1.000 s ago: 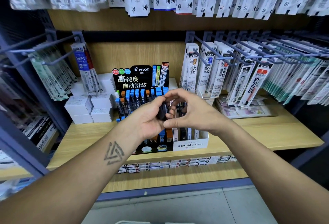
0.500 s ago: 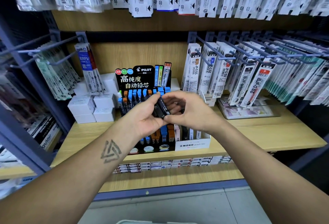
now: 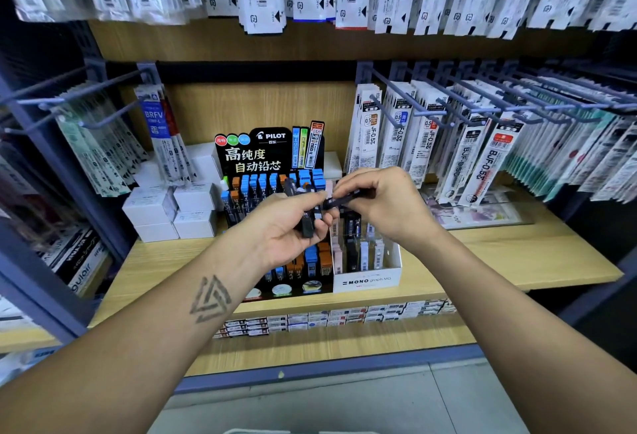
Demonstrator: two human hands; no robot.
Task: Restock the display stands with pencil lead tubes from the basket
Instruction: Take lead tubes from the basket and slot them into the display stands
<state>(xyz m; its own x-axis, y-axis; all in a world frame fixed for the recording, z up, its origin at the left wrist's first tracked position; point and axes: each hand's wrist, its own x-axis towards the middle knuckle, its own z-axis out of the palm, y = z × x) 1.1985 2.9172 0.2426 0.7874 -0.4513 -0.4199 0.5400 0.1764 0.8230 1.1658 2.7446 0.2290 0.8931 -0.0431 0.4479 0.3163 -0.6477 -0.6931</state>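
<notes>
My left hand (image 3: 287, 226) grips a small bundle of black pencil lead tubes (image 3: 307, 218) in front of the shelf. My right hand (image 3: 386, 204) pinches a single black lead tube (image 3: 339, 201), held sideways just right of the bundle. Below the hands stands the black Pilot display stand (image 3: 269, 152) with rows of blue and orange capped tubes. Right beside it sits the white Mono display box (image 3: 367, 280), holding black, white and pink tubes. The basket shows only as a pale rim (image 3: 275, 431) at the bottom edge.
The stands rest on a wooden shelf (image 3: 499, 257). White boxes (image 3: 172, 209) are stacked to the left. Refill packets hang from metal pegs (image 3: 448, 113) on both sides and from above. A lower shelf (image 3: 327, 316) holds rows of small boxes.
My right hand has drawn one tube out of the bundle in my left hand and moved it slightly right. Both hands stay over the stands.
</notes>
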